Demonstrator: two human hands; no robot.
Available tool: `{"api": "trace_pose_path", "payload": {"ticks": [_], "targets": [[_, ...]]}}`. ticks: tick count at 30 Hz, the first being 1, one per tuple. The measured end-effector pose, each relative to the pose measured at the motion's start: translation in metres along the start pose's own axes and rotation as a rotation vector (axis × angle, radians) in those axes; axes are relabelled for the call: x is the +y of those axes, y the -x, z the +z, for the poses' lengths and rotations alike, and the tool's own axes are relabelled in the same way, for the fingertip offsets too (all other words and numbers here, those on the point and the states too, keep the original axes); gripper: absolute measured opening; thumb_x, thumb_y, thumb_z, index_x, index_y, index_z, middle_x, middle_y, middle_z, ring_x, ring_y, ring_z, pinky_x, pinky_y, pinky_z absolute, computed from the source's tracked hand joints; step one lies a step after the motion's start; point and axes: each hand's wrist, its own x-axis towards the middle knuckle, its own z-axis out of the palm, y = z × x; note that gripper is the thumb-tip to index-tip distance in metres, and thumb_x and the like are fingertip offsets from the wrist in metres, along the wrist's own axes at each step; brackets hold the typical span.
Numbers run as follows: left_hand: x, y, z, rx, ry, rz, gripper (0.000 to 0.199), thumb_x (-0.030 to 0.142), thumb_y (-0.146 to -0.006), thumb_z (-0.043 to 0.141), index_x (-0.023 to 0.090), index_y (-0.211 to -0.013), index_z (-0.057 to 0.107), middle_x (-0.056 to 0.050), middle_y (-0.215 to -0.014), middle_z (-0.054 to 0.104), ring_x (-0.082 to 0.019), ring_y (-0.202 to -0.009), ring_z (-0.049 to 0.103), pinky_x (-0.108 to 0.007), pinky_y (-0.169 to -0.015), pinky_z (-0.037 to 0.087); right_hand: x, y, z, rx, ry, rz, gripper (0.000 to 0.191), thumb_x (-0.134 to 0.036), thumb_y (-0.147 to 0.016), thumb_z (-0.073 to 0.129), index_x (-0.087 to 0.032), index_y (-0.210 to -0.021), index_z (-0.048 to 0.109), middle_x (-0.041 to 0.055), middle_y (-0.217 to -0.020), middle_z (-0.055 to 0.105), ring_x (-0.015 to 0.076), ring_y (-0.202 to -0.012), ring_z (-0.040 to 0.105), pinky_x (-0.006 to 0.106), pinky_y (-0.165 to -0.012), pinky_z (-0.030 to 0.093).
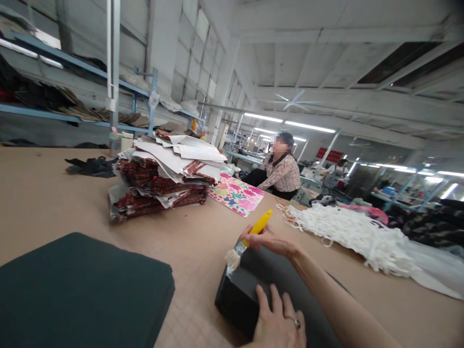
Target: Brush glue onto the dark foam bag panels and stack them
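Observation:
My right hand [259,238] grips a yellow-handled paintbrush [261,222], its pale bristles down on the near left corner of a black stack of sheet material [235,302]. A whitish wet-looking smear shows under the bristles. My left hand [279,316], with a ring on one finger, lies with fingers spread on top of the same black stack, holding nothing. Part of the stack is hidden behind my hands and right forearm. On the left lies a larger dark green-black stack of flat sheets [83,290].
A brown-covered table [195,241] carries a pile of white-backed, red-patterned pieces [163,179], a floral sheet [237,193], dark scraps [90,166] and a heap of white straps [348,232]. Beyond the table sits another person [284,171]. Loaded shelves [72,116] stand at left.

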Motion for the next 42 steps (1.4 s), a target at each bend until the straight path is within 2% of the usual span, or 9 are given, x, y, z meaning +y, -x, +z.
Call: {"api": "trace_pose_path", "payload": {"ticks": [5, 10, 16, 21, 24, 28, 32, 37, 42], "targets": [[-0.001, -0.005, 0.005, -0.028, -0.011, 0.001, 0.045, 0.016, -0.093, 0.018, 0.009, -0.132, 0.040, -0.019, -0.139, 0.030, -0.042, -0.127, 0.026, -0.068, -0.092, 0.034, 0.029, -0.013, -0.037, 0.241, 0.025, -0.032, 0.026, -0.042, -0.067, 0.060, -0.016, -0.065, 0.060, -0.0044, -0.053, 0.050, 0.0087, -0.050, 0.043, 0.023, -0.051, 0.036], [-0.009, -0.014, 0.026, 0.115, -0.014, 0.030, 0.048, 0.026, -0.094, 0.014, 0.016, -0.133, 0.039, -0.020, -0.135, 0.037, -0.043, -0.124, 0.032, -0.070, -0.086, 0.035, 0.061, 0.004, -0.081, 0.499, 0.099, 0.016, 0.027, -0.041, -0.067, 0.059, -0.016, -0.057, 0.056, -0.0052, -0.046, 0.048, 0.0081, -0.045, 0.043, 0.022, -0.049, 0.035], [0.001, -0.003, 0.006, 0.054, -0.009, -0.015, 0.045, 0.028, -0.092, 0.025, 0.014, -0.133, 0.040, -0.021, -0.138, 0.033, -0.042, -0.127, 0.028, -0.068, -0.092, 0.028, 0.089, 0.083, -0.116, 0.776, 0.175, 0.135, 0.025, -0.040, -0.063, 0.062, -0.016, -0.059, 0.056, -0.0066, -0.042, 0.047, 0.0079, -0.038, 0.041, 0.023, -0.042, 0.032], [0.005, 0.003, 0.002, 0.106, -0.143, 0.031, 0.057, 0.031, -0.082, 0.048, 0.012, -0.134, 0.036, -0.023, -0.138, 0.034, -0.044, -0.125, 0.030, -0.069, -0.090, 0.028, 0.083, 0.167, -0.129, 0.978, 0.241, 0.196, 0.026, -0.042, -0.064, 0.060, -0.017, -0.060, 0.057, -0.0059, -0.042, 0.046, 0.0095, -0.039, 0.041, 0.024, -0.042, 0.032], [0.005, 0.001, 0.008, 0.132, -0.229, 0.046, 0.059, 0.026, -0.079, 0.051, 0.012, -0.134, 0.036, -0.024, -0.137, 0.036, -0.044, -0.123, 0.033, -0.069, -0.087, 0.031, 0.072, 0.180, -0.124, 1.005, 0.245, 0.181, 0.029, -0.045, -0.071, 0.057, -0.017, -0.063, 0.057, -0.0058, -0.046, 0.047, 0.0098, -0.045, 0.045, 0.024, -0.047, 0.036], [0.009, 0.003, 0.003, 0.072, -0.252, 0.038, 0.069, 0.024, -0.072, 0.058, 0.016, -0.135, 0.033, -0.022, -0.139, 0.035, -0.042, -0.125, 0.032, -0.066, -0.090, 0.030, 0.066, 0.142, -0.109, 0.843, 0.203, 0.144, 0.031, -0.042, -0.082, 0.052, -0.015, -0.070, 0.058, -0.0044, -0.060, 0.055, 0.0089, -0.058, 0.054, 0.025, -0.060, 0.046], [0.013, 0.006, -0.006, 0.025, -0.224, 0.019, 0.071, 0.026, -0.071, 0.060, 0.018, -0.136, 0.031, -0.020, -0.141, 0.033, -0.041, -0.126, 0.030, -0.065, -0.091, 0.030, 0.071, 0.115, -0.108, 0.733, 0.197, 0.223, 0.023, -0.036, -0.085, 0.053, -0.013, -0.084, 0.058, -0.0022, -0.075, 0.060, 0.0084, -0.062, 0.057, 0.025, -0.059, 0.049], [0.011, 0.005, -0.002, 0.094, -0.257, 0.030, 0.074, 0.026, -0.067, 0.064, 0.019, -0.134, 0.035, -0.019, -0.138, 0.038, -0.041, -0.123, 0.034, -0.064, -0.090, 0.032, 0.085, 0.171, -0.131, 0.868, 0.265, 0.376, 0.024, -0.036, -0.085, 0.052, -0.013, -0.083, 0.058, -0.0029, -0.073, 0.059, 0.0073, -0.059, 0.055, 0.023, -0.055, 0.048], [0.009, 0.005, 0.001, 0.118, -0.267, 0.025, 0.075, 0.022, -0.066, 0.064, 0.021, -0.134, 0.035, -0.018, -0.138, 0.038, -0.039, -0.124, 0.034, -0.061, -0.091, 0.031, 0.077, 0.239, -0.128, 1.118, 0.361, 0.459, 0.037, -0.044, -0.079, 0.055, -0.016, -0.054, 0.052, -0.0056, -0.045, 0.049, 0.0086, -0.041, 0.047, 0.024, -0.047, 0.040]]}}
